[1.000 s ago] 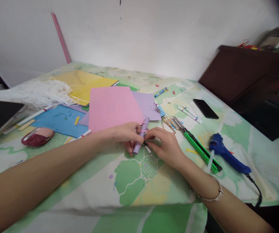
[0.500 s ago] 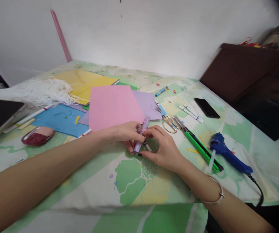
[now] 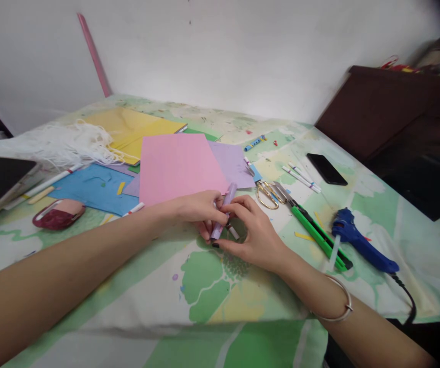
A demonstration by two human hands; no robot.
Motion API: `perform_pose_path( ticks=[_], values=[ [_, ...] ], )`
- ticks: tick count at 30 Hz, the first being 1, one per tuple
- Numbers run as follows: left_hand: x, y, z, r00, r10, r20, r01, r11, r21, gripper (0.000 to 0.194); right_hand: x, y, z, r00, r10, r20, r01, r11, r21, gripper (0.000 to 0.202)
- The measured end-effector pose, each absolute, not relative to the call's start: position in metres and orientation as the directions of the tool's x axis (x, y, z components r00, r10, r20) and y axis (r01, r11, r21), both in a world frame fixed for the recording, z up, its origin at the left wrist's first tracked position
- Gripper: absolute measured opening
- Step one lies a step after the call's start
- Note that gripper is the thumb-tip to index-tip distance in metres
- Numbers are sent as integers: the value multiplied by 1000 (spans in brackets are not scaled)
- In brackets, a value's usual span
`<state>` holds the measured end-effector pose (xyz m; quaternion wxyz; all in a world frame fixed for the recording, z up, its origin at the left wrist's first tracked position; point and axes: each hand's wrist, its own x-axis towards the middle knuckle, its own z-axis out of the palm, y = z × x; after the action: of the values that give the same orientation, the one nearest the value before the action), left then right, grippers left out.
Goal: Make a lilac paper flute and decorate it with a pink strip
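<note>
A slim roll of light purple paper (image 3: pixel 230 195) stands tilted between my hands, just above the table's near half. My left hand (image 3: pixel 204 207) is closed around it from the left, its thumb lying across the roll. From the right, my right hand (image 3: pixel 256 230) grips it too, with fingertips on its middle and the thumb at its lower end. A small white stick (image 3: pixel 234 233) shows under the right fingers; whether a hand holds it is hidden. Behind the hands lies a pink sheet (image 3: pixel 181 166), on top of a purple sheet (image 3: pixel 233 163).
To the right are gold-handled scissors (image 3: pixel 268 195), a green box cutter (image 3: pixel 319 235), a blue glue gun (image 3: pixel 365 245), white marker pens (image 3: pixel 300 179) and a black phone (image 3: pixel 326 169). On the left are blue sheets (image 3: pixel 89 189), white string (image 3: pixel 59 145) and a maroon case (image 3: pixel 59 213).
My right hand has shifted slightly, its thumb moving a little left along the lower end of the purple roll. The left hand keeps its hold.
</note>
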<state>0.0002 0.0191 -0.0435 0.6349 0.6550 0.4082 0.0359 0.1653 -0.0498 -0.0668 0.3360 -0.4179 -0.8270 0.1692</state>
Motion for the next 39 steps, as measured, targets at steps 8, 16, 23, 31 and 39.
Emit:
perform_pose_path(
  ticks=[8,16,23,31,39],
  values=[
    [0,19,-39,663,563,-493,495,165,853,30,166,-50,-66,-432,806,404,585,592,-555,45],
    [-2,19,-37,666,545,-509,483,204,851,37,166,-50,-66,-430,806,407,588,592,-551,44],
    [-1,19,-39,669,547,-503,468,216,857,37,166,-50,-67,-425,804,416,587,595,-550,45],
    [-3,21,-41,679,535,-502,457,226,860,39,166,-50,-69,-419,805,421,589,593,-549,48],
    [-3,19,-37,674,537,-508,453,243,858,40,169,-58,-63,-423,620,660,530,761,-375,23]
  ],
)
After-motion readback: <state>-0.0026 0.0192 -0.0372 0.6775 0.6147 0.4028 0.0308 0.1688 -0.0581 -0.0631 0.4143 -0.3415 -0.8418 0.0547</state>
